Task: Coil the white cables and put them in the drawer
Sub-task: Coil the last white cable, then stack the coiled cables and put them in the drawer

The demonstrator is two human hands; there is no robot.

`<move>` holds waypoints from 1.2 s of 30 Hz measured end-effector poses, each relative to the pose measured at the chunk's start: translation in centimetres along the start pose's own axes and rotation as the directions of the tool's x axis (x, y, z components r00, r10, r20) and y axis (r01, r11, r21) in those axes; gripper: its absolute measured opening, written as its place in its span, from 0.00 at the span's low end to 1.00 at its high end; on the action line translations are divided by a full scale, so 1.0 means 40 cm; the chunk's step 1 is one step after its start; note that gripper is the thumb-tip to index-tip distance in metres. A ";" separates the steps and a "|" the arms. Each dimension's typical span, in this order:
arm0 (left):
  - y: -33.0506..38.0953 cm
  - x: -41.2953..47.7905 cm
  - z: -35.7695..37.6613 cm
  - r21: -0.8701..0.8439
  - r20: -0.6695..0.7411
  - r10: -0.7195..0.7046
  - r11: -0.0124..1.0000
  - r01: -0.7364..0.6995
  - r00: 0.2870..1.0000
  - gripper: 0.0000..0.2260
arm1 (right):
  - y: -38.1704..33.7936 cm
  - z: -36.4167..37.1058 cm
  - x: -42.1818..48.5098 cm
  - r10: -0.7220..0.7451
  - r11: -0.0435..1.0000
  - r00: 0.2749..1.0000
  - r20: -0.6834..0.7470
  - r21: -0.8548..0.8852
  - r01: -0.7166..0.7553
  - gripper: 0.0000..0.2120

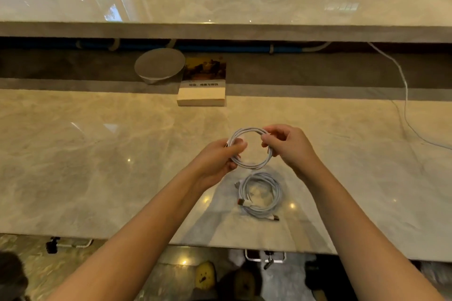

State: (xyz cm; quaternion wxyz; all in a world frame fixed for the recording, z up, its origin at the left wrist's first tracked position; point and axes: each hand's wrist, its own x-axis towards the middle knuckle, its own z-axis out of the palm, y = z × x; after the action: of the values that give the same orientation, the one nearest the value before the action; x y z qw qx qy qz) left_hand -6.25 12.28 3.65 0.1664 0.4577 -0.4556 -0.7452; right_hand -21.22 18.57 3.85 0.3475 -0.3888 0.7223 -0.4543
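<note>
The surface (97, 166) looks like polished marble, glossy with lamp glints. The cables (263, 194) look like smooth white plastic. The book (201, 95) has matt paper edges.

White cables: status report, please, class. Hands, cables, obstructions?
Left hand and right hand both grip one coiled white cable. Second coiled white cable lies on beige marble counter. Thick paperback book at back, clear.

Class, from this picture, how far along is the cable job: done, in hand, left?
Done: a finished coil lies on the counter. In hand: left hand and right hand grip a second coil. Left: both need stowing; no open drawer is visible.
</note>
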 end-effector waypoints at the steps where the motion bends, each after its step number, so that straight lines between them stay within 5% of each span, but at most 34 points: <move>1: -0.015 -0.004 0.007 0.020 0.014 -0.014 1.000 0.014 1.000 0.03 | 0.025 -0.004 -0.012 0.031 0.999 0.999 -0.012 0.027 -0.031 0.06; 7: -0.094 -0.025 0.042 0.136 -0.010 -0.033 0.990 0.034 0.999 0.12 | 0.140 -0.011 -0.083 0.166 0.980 0.983 -0.075 0.122 -0.156 0.06; 17: -0.174 -0.077 0.075 0.454 -0.180 0.161 0.888 -0.063 0.970 0.12 | 0.182 0.015 -0.156 0.110 0.987 0.973 -0.200 -0.092 -0.131 0.06; 20: -0.201 -0.069 0.072 0.588 -0.173 0.214 0.806 -0.073 0.961 0.14 | 0.198 0.022 -0.165 0.108 0.977 0.973 -0.207 -0.161 -0.142 0.06; 23: -0.239 -0.059 0.070 0.725 -0.244 0.167 0.686 0.065 0.955 0.19 | 0.228 0.033 -0.174 0.096 0.948 0.982 -0.164 -0.286 -0.141 0.08; 29: -0.265 -0.056 0.093 0.755 -0.330 0.187 0.640 0.139 0.925 0.24 | 0.244 0.038 -0.173 0.123 0.937 0.980 -0.158 -0.306 -0.167 0.18; 32: -0.270 -0.054 0.113 0.651 -0.368 0.159 0.747 0.132 0.916 0.17 | 0.249 0.039 -0.164 0.110 0.933 0.986 -0.122 -0.330 -0.145 0.14; 36: -0.251 -0.041 0.131 0.616 -0.365 0.170 0.781 0.100 0.915 0.20 | 0.238 0.035 -0.152 0.076 0.952 0.989 -0.128 -0.287 -0.110 0.12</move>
State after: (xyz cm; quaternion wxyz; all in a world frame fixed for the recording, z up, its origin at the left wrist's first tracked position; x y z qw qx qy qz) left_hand -8.06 21.44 -2.98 0.1097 0.6206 -0.6402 -0.4393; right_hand -19.58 26.09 -4.56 0.2649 -0.3744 0.8181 -0.3470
